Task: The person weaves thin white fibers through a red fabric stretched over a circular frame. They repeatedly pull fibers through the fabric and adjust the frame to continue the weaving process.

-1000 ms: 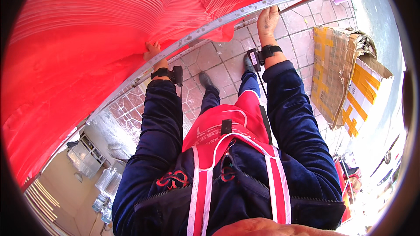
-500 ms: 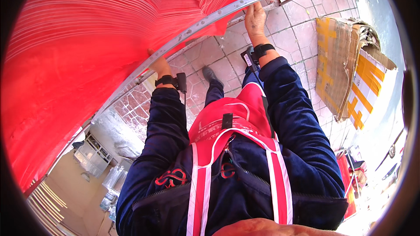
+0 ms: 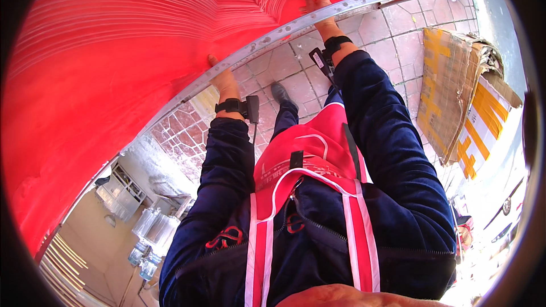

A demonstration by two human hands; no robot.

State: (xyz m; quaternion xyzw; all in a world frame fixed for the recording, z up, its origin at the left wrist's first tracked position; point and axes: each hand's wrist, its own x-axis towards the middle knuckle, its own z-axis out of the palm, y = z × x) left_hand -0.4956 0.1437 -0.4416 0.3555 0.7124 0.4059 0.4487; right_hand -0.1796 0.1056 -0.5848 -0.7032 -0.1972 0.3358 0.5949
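Note:
A large red cloth (image 3: 142,68) with rows of white thread lines spreads across the upper left. A curved grey metal bar (image 3: 267,38) runs along its near edge. My right hand (image 3: 319,5) reaches past the bar, its fingers and thumb at the cloth where folds gather around them. My left hand (image 3: 225,82) is at the bar farther left, with a fingertip showing beyond it against the red. Most of the left fingers are hidden. Both wrists carry a black strap with a small black device.
A worn cardboard box (image 3: 446,94) with yellow tape stands on the paved floor (image 3: 392,51) at right. Clear plastic-wrapped goods (image 3: 156,230) and a white crate-like thing (image 3: 120,193) lie at lower left. Several pale rods (image 3: 62,267) show at the lower left rim.
My right hand has moved up and left, past the bar to the cloth. My left fingertip now shows beyond the bar. The surroundings have shifted slightly right and down in view.

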